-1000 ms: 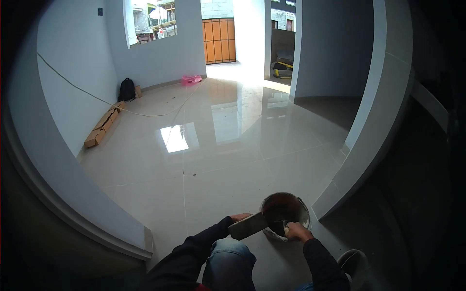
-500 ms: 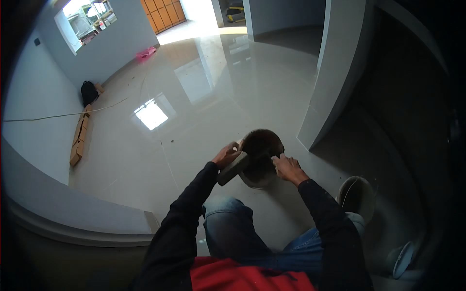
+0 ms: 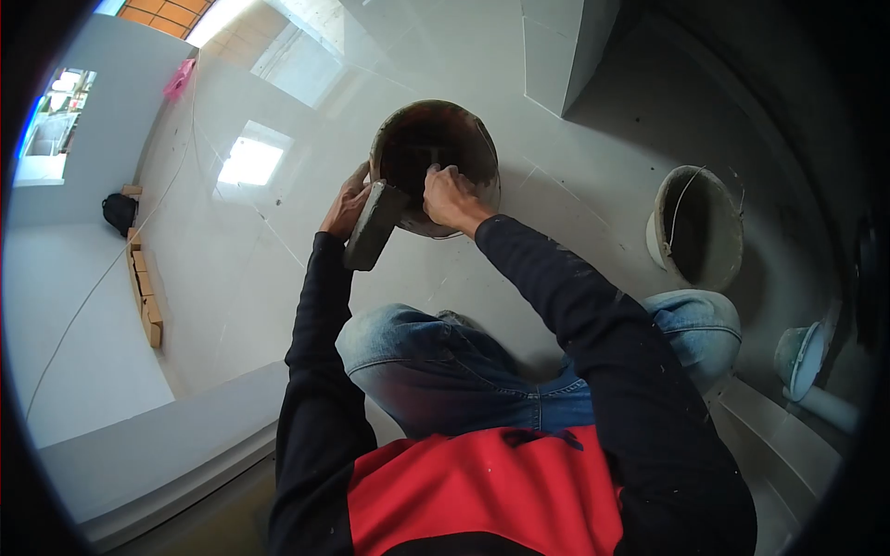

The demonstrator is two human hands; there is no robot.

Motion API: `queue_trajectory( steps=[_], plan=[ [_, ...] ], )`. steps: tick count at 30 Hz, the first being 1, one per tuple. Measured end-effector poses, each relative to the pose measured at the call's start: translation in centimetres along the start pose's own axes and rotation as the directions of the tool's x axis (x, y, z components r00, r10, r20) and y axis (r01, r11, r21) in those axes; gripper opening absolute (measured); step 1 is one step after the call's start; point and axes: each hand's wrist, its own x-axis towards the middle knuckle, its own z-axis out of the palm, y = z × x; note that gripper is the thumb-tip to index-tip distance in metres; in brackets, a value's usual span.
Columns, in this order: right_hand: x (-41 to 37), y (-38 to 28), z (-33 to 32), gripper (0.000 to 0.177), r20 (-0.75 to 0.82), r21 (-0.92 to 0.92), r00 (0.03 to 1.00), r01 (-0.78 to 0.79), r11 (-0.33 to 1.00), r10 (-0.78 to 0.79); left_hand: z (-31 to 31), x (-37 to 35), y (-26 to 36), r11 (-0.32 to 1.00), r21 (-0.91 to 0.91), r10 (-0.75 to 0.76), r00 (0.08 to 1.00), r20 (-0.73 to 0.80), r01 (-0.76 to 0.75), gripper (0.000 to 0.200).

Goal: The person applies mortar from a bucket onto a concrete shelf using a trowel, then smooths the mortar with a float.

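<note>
A round, dirt-caked bucket (image 3: 482, 199) stands tilted on the tiled floor in front of my knees, its dark inside facing me. At its left rim, my left hand (image 3: 345, 209) is closed on a grey rectangular block-shaped tool (image 3: 375, 227), which hangs slanting beside the bucket. The part of the tool that the fingers grip is mostly hidden. My right hand (image 3: 451, 197) reaches over the near rim into the bucket with curled fingers. Something thin and pale shows just beyond those fingers, too dark to identify.
A second bucket (image 3: 660, 218) with a wire handle stands right of my knee. Farther right is a small whitish container (image 3: 795, 361) beside a pale pipe (image 3: 823, 408). A wall corner (image 3: 556, 65) juts in at upper right. Cardboard boxes (image 3: 144, 287) and a black backpack (image 3: 119, 213) line the left wall.
The view has tilted down and turned, so the bucket and hands appear higher and farther left. My right hand has moved deeper into the bucket; my left hand keeps the grey tool.
</note>
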Motion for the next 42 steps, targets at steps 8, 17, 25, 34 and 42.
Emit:
queue_trajectory(
  steps=[8, 17, 25, 34, 42],
  plan=[
    [-3.1, 2.9, 0.1, 0.025, 0.2, -0.229, 0.952, 0.273, 0.934, -0.23, 1.4, 0.0, 0.9, 0.995, -0.09, 0.032, 0.999, 0.014, -0.03, 0.055],
    [-2.2, 2.5, 1.0, 0.028, 0.102, -0.159, 0.956, 0.29, 0.944, -0.277, 0.9, -0.2, -1.1, 0.988, -0.13, 0.08, 0.996, -0.03, -0.083, 0.053],
    [-0.1, 1.3, -2.7, 0.031, 0.116, -0.285, 0.931, 0.365, 0.886, -0.346, 0.9, -0.8, -0.7, 0.993, -0.114, 0.039, 0.998, -0.038, -0.043, 0.055],
    [-0.2, 4.4, -0.2, 0.024, 0.195, -0.334, 0.902, 0.431, 0.838, -0.386, 0.8, -0.7, -2.2, 0.975, -0.213, 0.03, 0.991, -0.128, -0.057, 0.054],
    [-3.7, 4.6, 0.3, 0.023, 0.174, -0.284, 0.925, 0.375, 0.883, -0.337, 1.3, -0.8, -1.7, 0.977, -0.199, 0.052, 0.993, -0.11, -0.074, 0.056]
  ],
)
